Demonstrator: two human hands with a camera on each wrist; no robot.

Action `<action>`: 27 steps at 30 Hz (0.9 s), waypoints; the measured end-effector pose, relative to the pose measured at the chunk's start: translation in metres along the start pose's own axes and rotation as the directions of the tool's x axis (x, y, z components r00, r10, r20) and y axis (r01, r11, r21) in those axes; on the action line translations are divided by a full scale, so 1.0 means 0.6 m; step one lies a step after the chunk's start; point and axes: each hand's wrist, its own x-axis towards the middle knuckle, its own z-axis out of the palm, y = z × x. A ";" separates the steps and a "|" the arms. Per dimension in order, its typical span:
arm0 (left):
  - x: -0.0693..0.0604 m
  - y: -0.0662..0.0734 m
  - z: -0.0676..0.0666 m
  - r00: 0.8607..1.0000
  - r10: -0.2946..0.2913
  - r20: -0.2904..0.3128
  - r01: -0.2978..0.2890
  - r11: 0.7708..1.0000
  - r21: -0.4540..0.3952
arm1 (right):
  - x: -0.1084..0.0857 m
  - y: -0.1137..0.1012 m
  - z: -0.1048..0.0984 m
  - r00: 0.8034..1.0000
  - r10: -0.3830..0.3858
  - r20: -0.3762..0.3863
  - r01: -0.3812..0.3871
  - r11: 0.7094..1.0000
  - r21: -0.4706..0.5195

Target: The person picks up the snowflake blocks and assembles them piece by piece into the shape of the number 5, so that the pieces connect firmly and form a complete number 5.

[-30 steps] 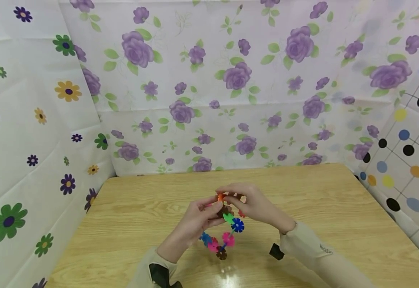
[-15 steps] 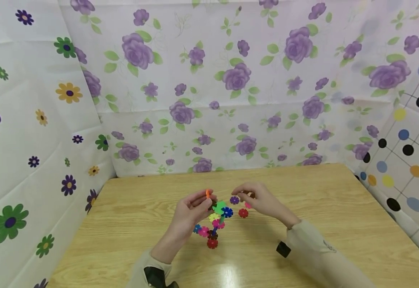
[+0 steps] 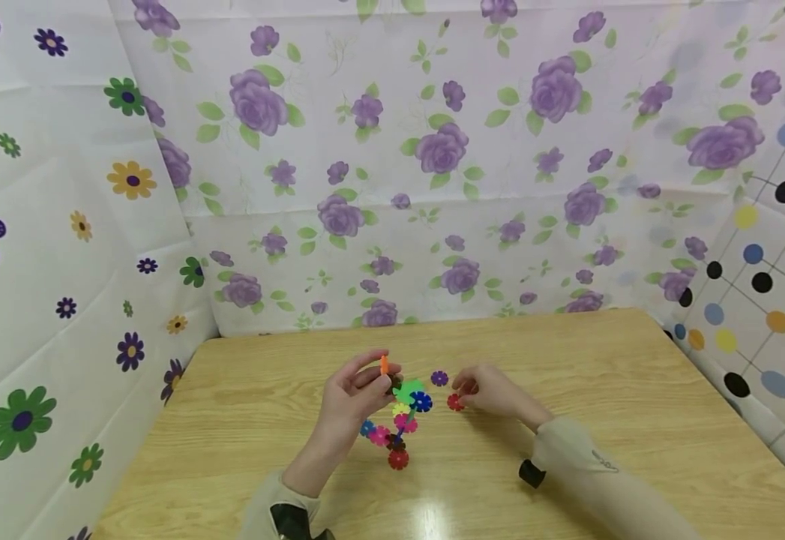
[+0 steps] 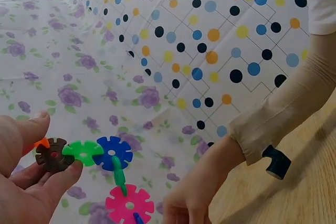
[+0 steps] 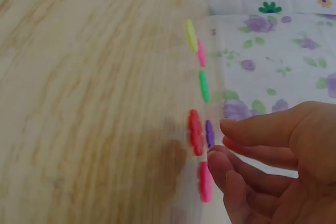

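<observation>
My left hand (image 3: 346, 401) pinches a chain of notched plastic flower discs between thumb and fingers. An orange disc (image 3: 384, 365) stands edge-on at its fingertips. In the left wrist view a brown disc (image 4: 44, 156) joins a green disc (image 4: 90, 159), then a blue disc (image 4: 124, 156) and a pink disc (image 4: 118, 213). The chain hangs over the table, with a red disc (image 3: 398, 460) low down. My right hand (image 3: 495, 394) is at a loose red disc (image 3: 455, 403), thumb and fingers apart; whether they touch it is unclear.
A loose purple disc (image 3: 439, 379) lies left of my right hand. Pink (image 5: 205, 184), green (image 5: 204, 86) and yellow (image 5: 191, 35) discs lie on the wooden table (image 3: 264, 450). Flowered cloth (image 3: 399, 225) hangs along the table's back edge.
My hands have separated. The left hand moved left with the chain; the right let go of it, moved right and came down to the loose red disc.
</observation>
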 end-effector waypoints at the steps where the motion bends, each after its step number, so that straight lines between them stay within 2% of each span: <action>1: 0.000 -0.001 -0.001 1.000 -0.006 0.004 0.006 1.000 0.001 | 0.001 0.003 0.004 1.000 0.020 -0.006 -0.020 1.000 -0.005; 6: 0.001 -0.004 -0.004 0.997 -0.015 0.074 0.018 0.999 -0.037 | 0.006 0.007 0.019 0.993 0.109 -0.044 -0.110 0.993 -0.029; 11: -0.001 -0.001 -0.003 0.987 0.003 0.161 0.013 0.995 -0.101 | 0.012 0.005 0.033 0.991 0.120 -0.065 -0.125 0.989 -0.077; 14: -0.001 0.000 -0.003 0.976 0.011 0.219 0.021 0.989 -0.145 | 0.014 0.004 0.037 0.993 0.098 -0.072 -0.105 0.989 -0.100; 19: -0.001 0.003 -0.002 0.956 0.031 0.292 0.034 0.976 -0.213 | 0.012 0.000 0.037 0.996 0.057 -0.067 -0.062 0.996 -0.067; 24: 0.000 0.003 0.003 0.953 0.038 0.301 0.032 0.974 -0.223 | 0.006 -0.008 0.028 0.994 0.022 -0.105 -0.018 0.999 0.045; 27: 0.002 -0.002 0.005 0.956 0.041 0.291 0.016 0.982 -0.189 | -0.001 -0.025 0.010 0.986 -0.035 -0.166 0.052 0.993 0.104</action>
